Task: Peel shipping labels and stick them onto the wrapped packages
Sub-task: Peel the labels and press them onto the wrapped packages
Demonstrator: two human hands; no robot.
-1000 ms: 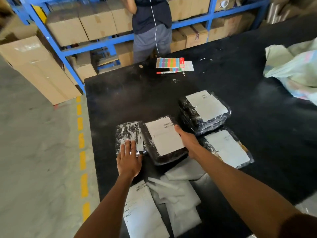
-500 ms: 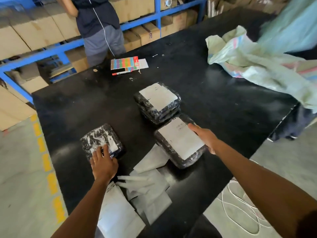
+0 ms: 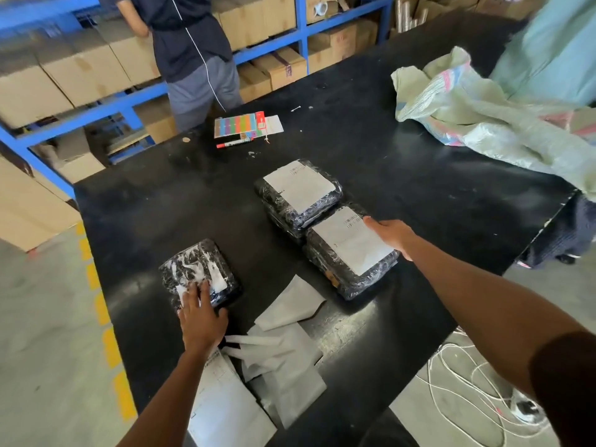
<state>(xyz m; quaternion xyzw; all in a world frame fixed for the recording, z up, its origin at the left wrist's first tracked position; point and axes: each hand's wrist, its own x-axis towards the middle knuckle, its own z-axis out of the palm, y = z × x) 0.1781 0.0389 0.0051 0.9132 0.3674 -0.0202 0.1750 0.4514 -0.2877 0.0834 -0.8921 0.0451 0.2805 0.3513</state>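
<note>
A black film-wrapped package [image 3: 198, 269] with no label lies at the table's left side. My left hand [image 3: 201, 317] rests flat on its near edge, fingers spread. To the right, a wrapped package with a white shipping label [image 3: 350, 250] lies on top of another package, and my right hand [image 3: 392, 235] holds its right edge, fingers on the label. Just behind it is a second labelled package [image 3: 298, 187], stacked on another one. A sheet of shipping labels [image 3: 222, 411] lies under my left forearm at the near edge.
Peeled backing papers [image 3: 283, 346] are scattered on the black table [image 3: 154, 204] between my arms. A coloured sticker sheet [image 3: 240, 124] and a red marker [image 3: 233, 143] lie far back. A woven sack [image 3: 483, 117] sprawls at the right. A person [image 3: 193, 53] stands by blue shelves of cartons. White cord [image 3: 467, 391] lies on the floor.
My right hand carried the labelled package from beside the unlabelled one over to the right, onto another package. My left hand stayed on the unlabelled package. The camera swung right.
</note>
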